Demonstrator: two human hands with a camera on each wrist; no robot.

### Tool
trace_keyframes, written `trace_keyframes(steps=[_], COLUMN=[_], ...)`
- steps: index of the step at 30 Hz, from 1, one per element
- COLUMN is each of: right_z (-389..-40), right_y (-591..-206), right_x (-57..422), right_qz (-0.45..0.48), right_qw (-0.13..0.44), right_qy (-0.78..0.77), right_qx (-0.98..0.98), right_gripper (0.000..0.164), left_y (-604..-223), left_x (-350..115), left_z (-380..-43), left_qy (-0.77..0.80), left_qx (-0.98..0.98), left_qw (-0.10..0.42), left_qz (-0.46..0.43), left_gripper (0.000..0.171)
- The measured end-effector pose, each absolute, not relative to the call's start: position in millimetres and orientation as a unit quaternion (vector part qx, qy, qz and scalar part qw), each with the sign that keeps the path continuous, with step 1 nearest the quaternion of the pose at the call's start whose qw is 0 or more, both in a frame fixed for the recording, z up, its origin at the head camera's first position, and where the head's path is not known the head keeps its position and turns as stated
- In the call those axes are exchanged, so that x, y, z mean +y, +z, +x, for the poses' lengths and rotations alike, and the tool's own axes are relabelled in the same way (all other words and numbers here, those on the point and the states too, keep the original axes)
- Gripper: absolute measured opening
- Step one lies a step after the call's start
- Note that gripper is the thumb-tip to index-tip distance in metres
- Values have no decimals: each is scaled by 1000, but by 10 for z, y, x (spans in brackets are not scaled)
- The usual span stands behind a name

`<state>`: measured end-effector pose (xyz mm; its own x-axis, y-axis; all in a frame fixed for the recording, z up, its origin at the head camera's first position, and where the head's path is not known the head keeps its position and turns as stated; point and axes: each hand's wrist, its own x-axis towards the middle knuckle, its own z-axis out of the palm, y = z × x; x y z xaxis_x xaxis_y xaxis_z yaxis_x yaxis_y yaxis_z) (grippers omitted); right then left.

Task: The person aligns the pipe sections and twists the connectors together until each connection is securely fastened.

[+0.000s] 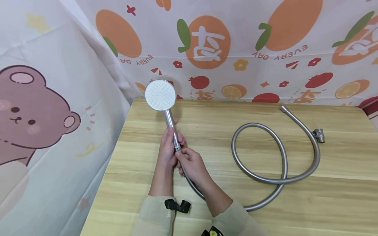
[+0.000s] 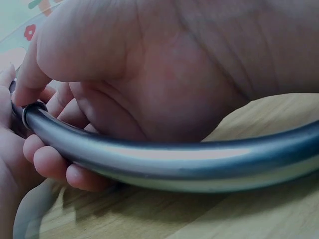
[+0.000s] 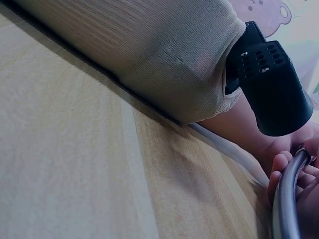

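A shower head with a round white spray face and a shiny metal handle is held tilted over the left part of the table. My left hand grips the handle's lower part. Just below, my right hand pinches the end of a grey metal hose between thumb and fingers, where it meets the handle. A ring at the joint shows in the left wrist view, with curled fingers around the hose. The fingers hide part of the joint, so how tightly it is joined cannot be seen.
The hose loops across the wooden table, its free end fitting near the back edge. A small metal angle valve lies at the right, close beside the hose. Fruit-patterned cloth hangs behind; a bear-printed cloth hangs on the left.
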<state>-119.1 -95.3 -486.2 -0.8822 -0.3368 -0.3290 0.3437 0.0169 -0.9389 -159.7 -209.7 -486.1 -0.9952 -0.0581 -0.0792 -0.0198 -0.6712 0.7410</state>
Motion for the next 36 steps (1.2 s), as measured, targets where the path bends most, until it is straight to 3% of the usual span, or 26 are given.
trace_keyframes(steps=[12, 23, 30, 36], right_z=[-1204, -1199, -1206, -1203], right_y=[-4869, -4888, -4919, -4931], right_x=[-943, -898, -913, -929], right_qz=[9, 0, 19, 23], right_qw=[236, 326, 313, 298], right_qy=[-712, -773, -771, -750], right_qx=[661, 544, 555, 590], right_gripper=[28, 34, 39, 40], left_y=[-4858, -4902, -4876, -4898], left_x=[-2078, -2127, -2090, -2100], left_z=[-1626, -1608, -1609, -1609], left_qy=[-911, -930, -915, -911], left_qx=[-411, -368, -403, -407], left_qw=[2, 11, 28, 39], left_qz=[28, 10, 25, 49], left_gripper=[55, 46, 26, 20])
